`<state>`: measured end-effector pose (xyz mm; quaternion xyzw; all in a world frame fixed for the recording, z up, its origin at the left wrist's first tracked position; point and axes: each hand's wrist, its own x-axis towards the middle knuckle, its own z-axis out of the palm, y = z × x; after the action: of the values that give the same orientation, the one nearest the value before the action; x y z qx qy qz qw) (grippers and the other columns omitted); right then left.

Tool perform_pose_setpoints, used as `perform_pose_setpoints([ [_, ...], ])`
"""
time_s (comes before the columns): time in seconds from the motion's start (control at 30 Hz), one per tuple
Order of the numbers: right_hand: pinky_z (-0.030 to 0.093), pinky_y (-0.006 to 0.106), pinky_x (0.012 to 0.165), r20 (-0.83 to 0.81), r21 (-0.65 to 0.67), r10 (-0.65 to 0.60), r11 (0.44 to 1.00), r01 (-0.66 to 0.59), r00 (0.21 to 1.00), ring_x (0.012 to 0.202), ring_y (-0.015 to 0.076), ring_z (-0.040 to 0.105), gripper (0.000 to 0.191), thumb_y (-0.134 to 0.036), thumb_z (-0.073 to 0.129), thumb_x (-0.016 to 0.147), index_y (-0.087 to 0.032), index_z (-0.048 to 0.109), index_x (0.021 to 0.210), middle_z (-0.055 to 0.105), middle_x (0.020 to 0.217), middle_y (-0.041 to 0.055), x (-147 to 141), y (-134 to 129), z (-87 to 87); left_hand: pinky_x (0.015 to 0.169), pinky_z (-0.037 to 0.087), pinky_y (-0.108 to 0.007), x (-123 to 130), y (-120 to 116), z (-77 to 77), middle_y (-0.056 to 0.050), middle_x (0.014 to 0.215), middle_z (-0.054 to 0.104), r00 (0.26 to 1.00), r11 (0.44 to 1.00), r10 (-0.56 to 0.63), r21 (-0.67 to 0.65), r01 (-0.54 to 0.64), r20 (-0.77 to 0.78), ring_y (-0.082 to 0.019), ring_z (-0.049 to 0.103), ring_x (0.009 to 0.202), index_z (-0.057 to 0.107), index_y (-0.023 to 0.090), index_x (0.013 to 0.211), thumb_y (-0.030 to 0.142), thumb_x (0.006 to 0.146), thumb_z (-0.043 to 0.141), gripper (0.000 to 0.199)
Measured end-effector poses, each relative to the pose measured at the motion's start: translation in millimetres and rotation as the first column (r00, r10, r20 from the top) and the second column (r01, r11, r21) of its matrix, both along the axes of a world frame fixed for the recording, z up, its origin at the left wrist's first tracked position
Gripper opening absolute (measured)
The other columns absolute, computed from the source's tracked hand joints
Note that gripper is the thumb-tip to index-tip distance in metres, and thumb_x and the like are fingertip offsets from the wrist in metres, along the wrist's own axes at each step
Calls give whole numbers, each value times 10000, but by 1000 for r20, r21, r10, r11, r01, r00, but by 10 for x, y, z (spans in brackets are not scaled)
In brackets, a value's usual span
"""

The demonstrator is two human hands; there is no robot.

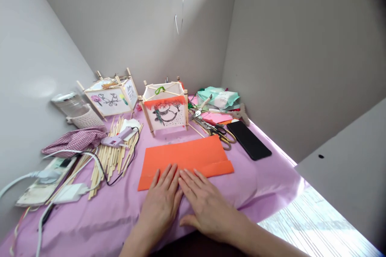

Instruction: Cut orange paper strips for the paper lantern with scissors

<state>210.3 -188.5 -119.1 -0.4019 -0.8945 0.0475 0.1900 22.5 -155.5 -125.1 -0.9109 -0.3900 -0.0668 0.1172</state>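
A sheet of orange paper (181, 154) lies on the purple tablecloth (96, 225), with a narrow strip folded over along its near edge. My left hand (163, 196) rests flat on that near edge, fingers stretched out. Beside it, my right hand (203, 202) also presses flat on the fold, its fingers extended and its thumb spread toward the left. The hands nearly meet at the index fingers. Just beyond the paper stands a stick-framed lantern (165, 114) with a drawing and an orange fringe on its front panel.
Another stick-framed lantern (110, 100) stands behind at left. A lilac glue gun (119, 138) lies on wooden sticks (113, 156). A power strip (45, 180) with cables sits at left. Scissors (224, 132), a black phone (249, 140) and a wipes packet (218, 98) lie at right.
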Motion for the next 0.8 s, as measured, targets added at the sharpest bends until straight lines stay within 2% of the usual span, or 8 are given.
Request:
perform_pose_setpoints([
  [0.1,180,409,1129,-4,-72,-38,997,37,999,1367,228,137,815,-625,394,831,-94,208,1420,176,1478,117,21,6,-46,1038,263,-533,-5,-15,8,-124,1422,340,1000,1000,26,10,-26,-13,-266,293,1322,366,140,1357,373,899,347,514],
  [0.27,214,438,1111,50,-100,-166,980,170,985,1359,260,167,818,-619,462,801,-111,258,1409,199,1470,124,328,-57,-83,1042,199,-584,-3,-60,19,-93,1419,348,995,995,103,8,-103,1,-273,302,1316,348,173,1367,432,904,311,532],
  [0.37,237,460,1092,94,-45,-229,971,234,969,1348,269,203,776,-565,496,812,-115,274,1404,241,1455,136,565,-111,-121,1046,196,-579,-16,-85,34,-91,1424,339,992,992,125,-16,-125,-7,-270,296,1320,328,170,1377,450,902,298,552],
  [0.5,202,486,1090,107,83,-331,943,323,938,1338,270,233,750,-581,433,836,-113,277,1401,274,1443,138,824,-171,-232,1052,195,-571,-56,-91,47,-81,1433,323,991,990,135,-42,-136,-24,-264,287,1325,306,171,1387,458,905,276,562],
  [0.6,172,504,1088,108,154,-381,919,363,918,1333,271,245,745,-601,402,840,-119,289,1396,313,1428,138,905,-190,-309,1049,194,-578,-13,-101,100,-100,1431,323,987,986,157,-50,-158,-18,-277,287,1323,332,154,1376,471,901,277,574],
  [0.67,163,509,1086,112,183,-388,913,365,915,1330,273,250,748,-606,401,837,-111,301,1390,334,1417,144,911,-191,-337,1041,169,-608,107,-132,164,-137,1419,337,979,979,204,-30,-204,20,-309,288,1317,401,118,1337,490,891,292,591],
  [0.73,164,515,1078,116,209,-389,909,361,914,1321,277,265,751,-605,403,836,-90,322,1376,347,1406,160,902,-187,-353,1064,137,-589,304,-186,223,-123,1425,334,987,988,149,-41,-147,54,-296,256,1334,421,129,1326,490,891,292,580],
  [0.8,178,525,1063,117,228,-387,907,355,914,1310,281,287,729,-594,408,839,-82,356,1355,357,1397,173,896,-182,-370,1098,156,-508,538,-249,241,-73,1435,332,996,993,-57,-103,64,71,-237,239,1347,373,171,1357,501,893,277,577],
])
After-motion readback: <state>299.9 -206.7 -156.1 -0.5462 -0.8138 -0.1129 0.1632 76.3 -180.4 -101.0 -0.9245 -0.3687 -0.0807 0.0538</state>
